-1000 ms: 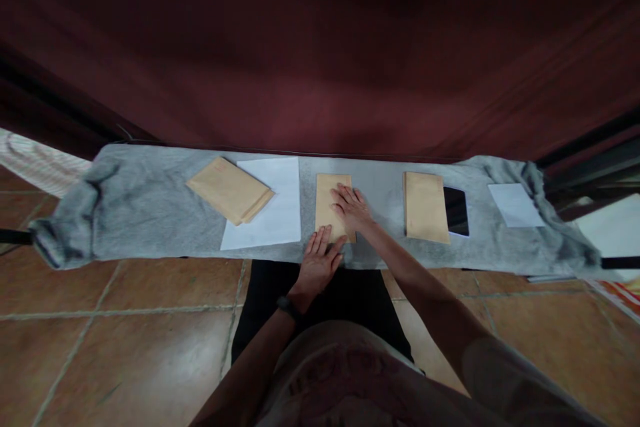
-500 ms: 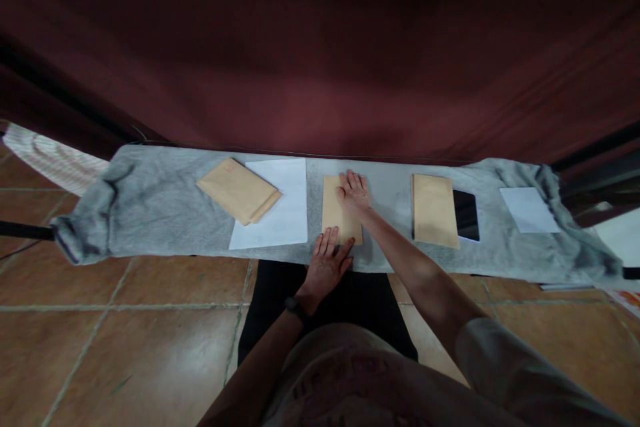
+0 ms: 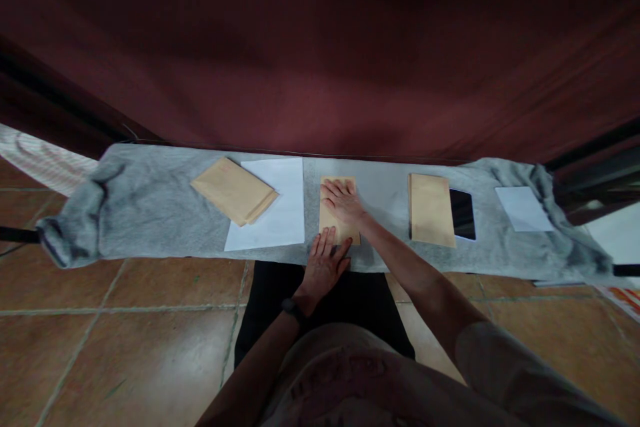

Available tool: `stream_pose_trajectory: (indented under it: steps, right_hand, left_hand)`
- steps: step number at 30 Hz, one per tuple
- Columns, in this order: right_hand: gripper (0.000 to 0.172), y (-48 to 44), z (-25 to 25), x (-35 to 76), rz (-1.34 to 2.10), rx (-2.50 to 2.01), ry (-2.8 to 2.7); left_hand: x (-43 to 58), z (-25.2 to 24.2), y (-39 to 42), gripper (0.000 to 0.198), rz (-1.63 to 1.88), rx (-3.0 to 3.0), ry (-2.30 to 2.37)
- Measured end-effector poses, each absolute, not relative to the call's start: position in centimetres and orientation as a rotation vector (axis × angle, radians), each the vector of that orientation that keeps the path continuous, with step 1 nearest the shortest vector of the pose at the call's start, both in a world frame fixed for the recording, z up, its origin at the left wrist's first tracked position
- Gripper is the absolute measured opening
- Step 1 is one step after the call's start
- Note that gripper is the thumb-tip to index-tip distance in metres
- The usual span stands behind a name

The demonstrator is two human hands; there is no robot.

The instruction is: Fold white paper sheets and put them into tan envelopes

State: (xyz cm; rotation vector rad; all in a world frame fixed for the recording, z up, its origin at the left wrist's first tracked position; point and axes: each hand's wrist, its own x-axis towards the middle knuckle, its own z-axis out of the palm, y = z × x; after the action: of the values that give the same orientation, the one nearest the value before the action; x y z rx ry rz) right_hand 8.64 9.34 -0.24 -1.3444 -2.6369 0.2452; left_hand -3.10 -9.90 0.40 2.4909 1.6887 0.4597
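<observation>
A brown paper envelope lies upright on the grey cloth in front of me, under both hands. My right hand rests flat across its upper part, fingers stretched to the left. At the lower edge of the envelope, my left hand lies with its fingers spread and their tips on the paper. Neither hand grasps anything. Left of it, a small stack of brown envelopes sits aslant on white paper. To the right is another stack of brown envelopes.
A dark-screened phone lies partly beside the right stack. Farther right is a white sheet. The narrow surface is covered by a rumpled grey cloth, and a dark red panel stands right behind it.
My right hand has slid left across the top of the envelope, its fingers turning from pointing away to pointing left. My left hand stays at the lower edge. The view has shifted slightly.
</observation>
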Motion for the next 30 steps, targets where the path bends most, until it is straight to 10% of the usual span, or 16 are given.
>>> stream_pose_trajectory:
  steps: [30]
  right_hand:
    - [0.046, -0.4, 0.2, 11.1, 0.418, -1.065, -2.727]
  left_hand:
    - [-4.0, -1.2, -9.9, 0.028, 0.655, 2.522, 1.603]
